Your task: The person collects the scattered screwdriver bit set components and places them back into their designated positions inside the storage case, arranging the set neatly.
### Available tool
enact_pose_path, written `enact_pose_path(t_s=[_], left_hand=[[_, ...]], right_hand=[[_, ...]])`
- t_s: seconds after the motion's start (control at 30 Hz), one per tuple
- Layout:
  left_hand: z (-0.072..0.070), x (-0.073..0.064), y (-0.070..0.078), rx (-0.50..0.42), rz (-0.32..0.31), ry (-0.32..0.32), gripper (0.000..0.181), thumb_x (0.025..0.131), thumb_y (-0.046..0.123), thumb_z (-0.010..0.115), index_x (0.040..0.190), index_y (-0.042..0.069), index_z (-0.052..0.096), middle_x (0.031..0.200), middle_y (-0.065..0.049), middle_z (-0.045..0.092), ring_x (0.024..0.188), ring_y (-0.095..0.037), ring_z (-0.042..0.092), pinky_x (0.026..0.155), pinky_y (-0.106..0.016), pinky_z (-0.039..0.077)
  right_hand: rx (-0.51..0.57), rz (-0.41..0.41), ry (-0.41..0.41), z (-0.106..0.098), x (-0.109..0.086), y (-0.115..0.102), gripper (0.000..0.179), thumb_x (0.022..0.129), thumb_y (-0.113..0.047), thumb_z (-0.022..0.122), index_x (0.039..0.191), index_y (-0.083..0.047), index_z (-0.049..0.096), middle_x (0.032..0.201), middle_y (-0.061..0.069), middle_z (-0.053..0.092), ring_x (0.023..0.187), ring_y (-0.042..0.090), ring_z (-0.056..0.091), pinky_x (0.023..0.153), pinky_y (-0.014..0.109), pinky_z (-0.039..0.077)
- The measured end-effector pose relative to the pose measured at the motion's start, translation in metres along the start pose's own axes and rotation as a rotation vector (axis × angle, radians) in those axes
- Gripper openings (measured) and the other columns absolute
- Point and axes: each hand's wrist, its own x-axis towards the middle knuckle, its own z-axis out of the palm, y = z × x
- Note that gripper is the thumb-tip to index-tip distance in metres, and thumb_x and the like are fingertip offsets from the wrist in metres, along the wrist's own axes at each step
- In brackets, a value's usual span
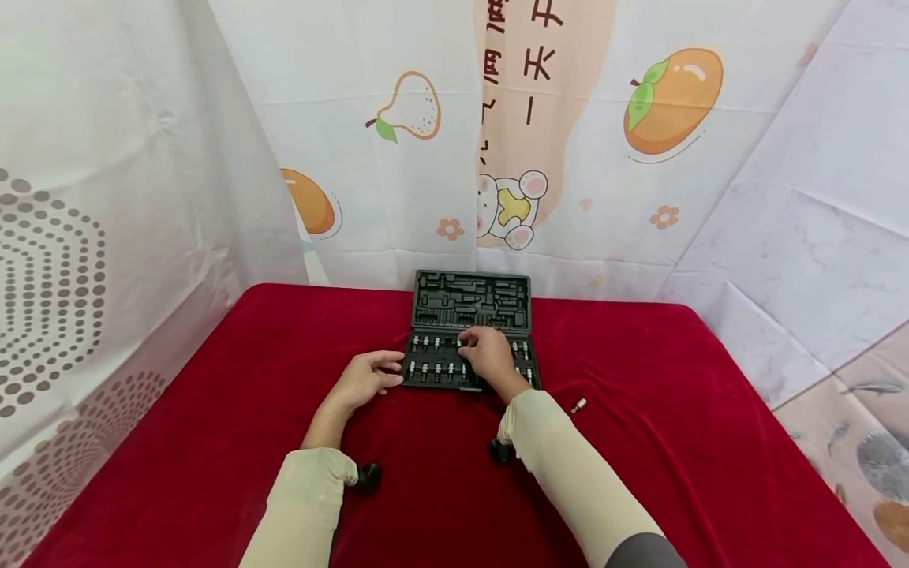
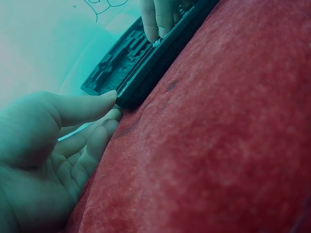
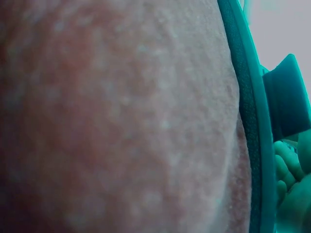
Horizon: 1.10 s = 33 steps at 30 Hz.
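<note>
A black plastic bit-set case [image 1: 472, 300] lies opened flat, with rows of silver socket bits [image 1: 438, 368] in its near half. Over the upper row, my right hand [image 1: 490, 355] pinches a small silver socket bit [image 1: 460, 343] between thumb and fingertips; its lower end is hidden. Part of this hand shows past the case's latch [image 3: 286, 99] in the right wrist view. My left hand [image 1: 362, 380] is at the left side of the case, fingers loosely extended. In the left wrist view its thumb tip [image 2: 111, 96] touches the case corner.
One loose socket bit [image 1: 579, 405] lies on the red cloth [image 1: 639, 442] to the right of the case. Behind the table hangs a printed white curtain [image 1: 334, 63]. The case's moulded lid [image 1: 426, 298] leans open toward the curtain.
</note>
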Motion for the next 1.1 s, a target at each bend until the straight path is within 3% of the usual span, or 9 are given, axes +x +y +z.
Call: enact_pose_path(t_s=[0.3, 0.63, 0.87, 1.1], left_hand=[[-0.001, -0.001, -0.001, 0.005, -0.003, -0.017, 0.044, 0.089, 0.001, 0.067, 0.132, -0.001, 0.058, 0.117, -0.020, 0.062, 0.087, -0.023, 0.065, 0.070, -0.034, 0.052], [-0.001, 0.000, -0.002, -0.009, -0.013, -0.023, 0.044, 0.088, 0.001, 0.068, 0.132, 0.001, 0.059, 0.116, -0.018, 0.063, 0.085, -0.021, 0.064, 0.069, -0.033, 0.052], [-0.001, 0.002, -0.002, 0.007, -0.016, -0.032, 0.045, 0.089, 0.002, 0.068, 0.132, 0.000, 0.058, 0.117, -0.019, 0.062, 0.086, -0.021, 0.064, 0.070, -0.032, 0.052], [-0.002, 0.002, -0.002, 0.011, -0.007, -0.035, 0.045, 0.089, 0.001, 0.067, 0.133, -0.001, 0.057, 0.118, -0.020, 0.062, 0.088, -0.023, 0.064, 0.070, -0.034, 0.052]], right_hand=[[0.000, 0.064, -0.054, -0.003, 0.001, -0.007, 0.024, 0.090, -0.016, 0.072, 0.114, -0.015, 0.073, 0.103, 0.005, 0.065, 0.087, 0.019, 0.060, 0.070, 0.037, 0.051], [-0.212, 0.064, -0.083, -0.011, 0.001, -0.014, 0.026, 0.090, -0.026, 0.073, 0.116, -0.024, 0.073, 0.128, 0.000, 0.063, 0.069, 0.015, 0.060, 0.058, 0.031, 0.047], [-0.119, 0.131, -0.116, -0.010, 0.001, -0.015, 0.024, 0.091, -0.024, 0.071, 0.115, -0.022, 0.074, 0.120, 0.002, 0.067, 0.055, 0.012, 0.058, 0.050, 0.031, 0.045], [-0.132, 0.133, -0.095, -0.010, 0.001, -0.018, 0.023, 0.091, -0.024, 0.071, 0.113, -0.023, 0.074, 0.128, 0.000, 0.063, 0.059, 0.012, 0.057, 0.052, 0.031, 0.044]])
